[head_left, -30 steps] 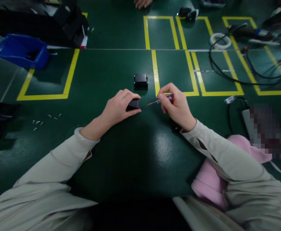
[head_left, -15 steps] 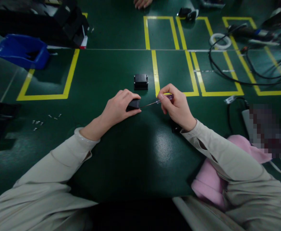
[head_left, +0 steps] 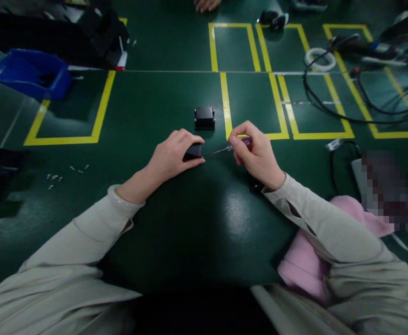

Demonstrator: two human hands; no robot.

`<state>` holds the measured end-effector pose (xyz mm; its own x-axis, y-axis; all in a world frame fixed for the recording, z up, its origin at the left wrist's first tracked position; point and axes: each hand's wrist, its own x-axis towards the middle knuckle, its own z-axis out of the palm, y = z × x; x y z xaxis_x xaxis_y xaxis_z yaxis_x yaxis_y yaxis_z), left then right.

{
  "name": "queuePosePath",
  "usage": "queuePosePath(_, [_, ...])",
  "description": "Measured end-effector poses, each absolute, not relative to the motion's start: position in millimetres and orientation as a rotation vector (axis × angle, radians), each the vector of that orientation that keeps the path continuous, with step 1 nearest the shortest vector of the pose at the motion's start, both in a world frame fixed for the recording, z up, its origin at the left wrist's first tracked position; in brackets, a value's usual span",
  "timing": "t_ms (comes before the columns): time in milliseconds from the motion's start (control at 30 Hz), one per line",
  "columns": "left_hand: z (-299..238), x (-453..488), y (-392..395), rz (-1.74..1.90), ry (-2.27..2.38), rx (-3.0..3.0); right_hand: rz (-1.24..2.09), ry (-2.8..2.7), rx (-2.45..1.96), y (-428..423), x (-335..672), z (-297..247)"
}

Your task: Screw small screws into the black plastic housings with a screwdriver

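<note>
My left hand (head_left: 170, 156) clamps black part (head_left: 194, 151); right hand (head_left: 256, 156) pinches screwdriver (head_left: 230, 148). I'd seat tip squarely, press lightly.

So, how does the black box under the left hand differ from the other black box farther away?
The near box is gripped by the left hand, which hides most of it; the far box stands free and fully visible. The screwdriver in the right hand points its tip at the near box; nothing touches the far box. Both are small, black and on the green table.
</note>
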<state>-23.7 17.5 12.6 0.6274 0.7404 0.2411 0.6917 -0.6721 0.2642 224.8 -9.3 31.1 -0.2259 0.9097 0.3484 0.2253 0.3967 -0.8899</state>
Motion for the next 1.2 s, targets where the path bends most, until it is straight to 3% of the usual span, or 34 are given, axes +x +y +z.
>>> queuePosePath(1200, [10.7,-24.9,19.5,0.535,1.177,2.702,0.9,-1.704,-0.98,-9.1,225.9,28.4])
